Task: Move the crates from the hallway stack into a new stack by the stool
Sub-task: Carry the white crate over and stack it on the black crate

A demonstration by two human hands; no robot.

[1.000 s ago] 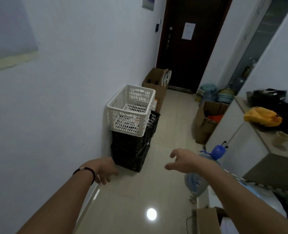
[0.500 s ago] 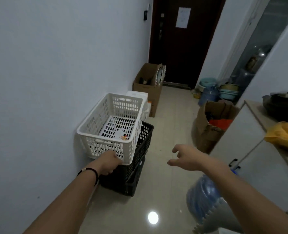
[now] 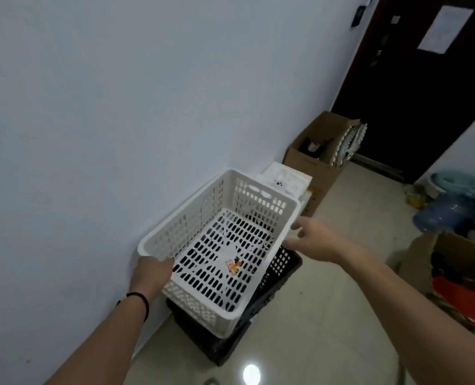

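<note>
The person stands over the hallway stack, which sits against the pale wall (image 3: 91,120), and the step in hand looks like taking hold of the top crate. The white crate (image 3: 219,245) rests on the black crates (image 3: 275,276) below it, set a little askew so that the dark rims show on the right and at the near end. The left hand (image 3: 151,273) is clenched on the crate's near left corner, fingers hooked under the rim. The right hand (image 3: 314,238) reaches in with spread fingers that touch or nearly touch the right rim near the far corner; it has not closed on anything. A small sticker or scrap (image 3: 235,265) lies on the crate's slotted floor. I would say the next move calls for the right hand to close on that rim, then a level lift clear of the black crates before turning away. A cardboard box (image 3: 314,159) stands just beyond the stack. No stool is in view.
</note>
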